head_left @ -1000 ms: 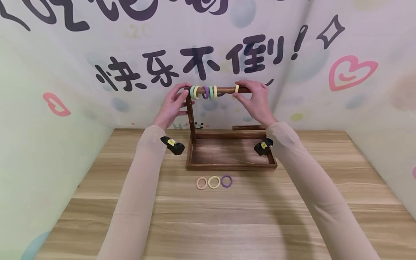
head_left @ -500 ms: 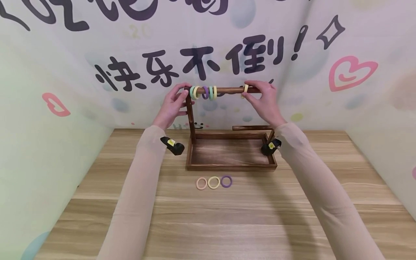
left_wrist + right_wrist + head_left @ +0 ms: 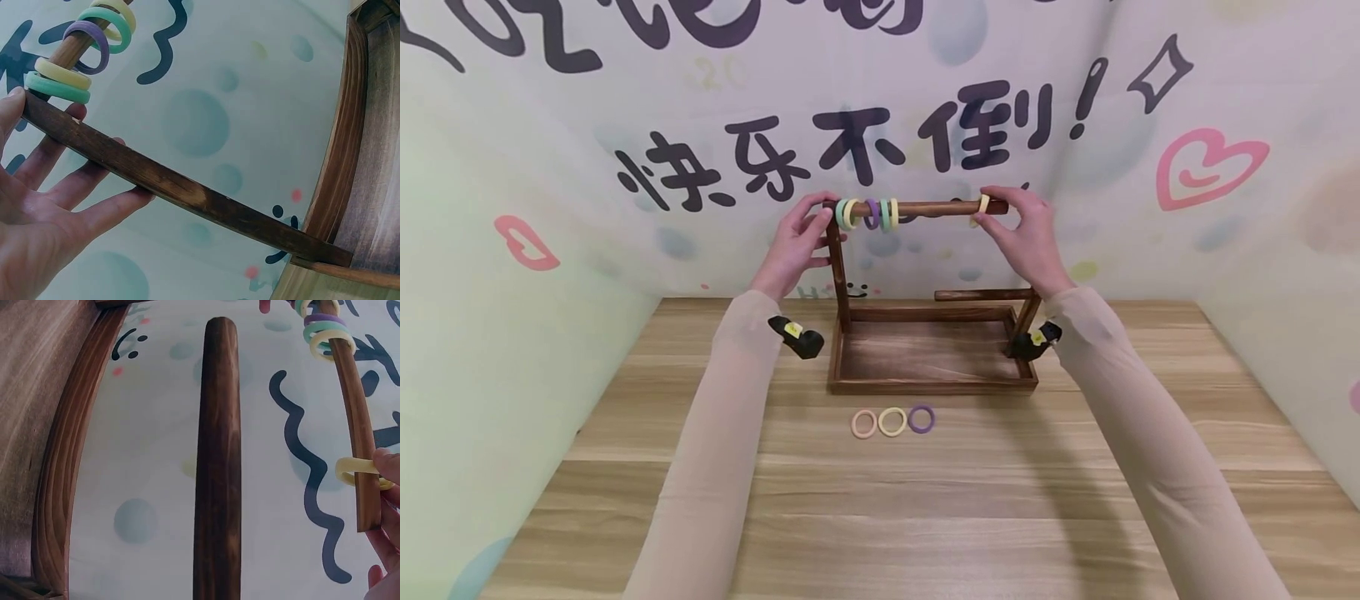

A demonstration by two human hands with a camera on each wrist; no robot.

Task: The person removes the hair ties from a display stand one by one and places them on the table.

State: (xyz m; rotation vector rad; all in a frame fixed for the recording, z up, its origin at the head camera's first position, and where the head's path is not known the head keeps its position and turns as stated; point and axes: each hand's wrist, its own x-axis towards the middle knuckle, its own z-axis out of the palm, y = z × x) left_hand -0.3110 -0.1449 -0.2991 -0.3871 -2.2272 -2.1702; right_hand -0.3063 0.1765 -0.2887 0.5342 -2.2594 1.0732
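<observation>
A dark wooden rack has a tray base, a left post and a top bar with a free right end. My left hand grips the top of the post, thumb on one side and fingers behind it. With thumb and fingertips, my right hand pinches a pale yellow ring that encircles the bar near its free end. Toward the post, several rings hang on the bar: green, yellow, a purple ring, green and yellow.
A lower wooden bar juts left from a right-hand post. On the table in front of the tray lie a peach ring, a yellow ring and a purple ring. A printed cloth hangs behind.
My right hand has slid the pale yellow ring rightward along the top bar, toward its free end. My left hand has stayed on the post.
</observation>
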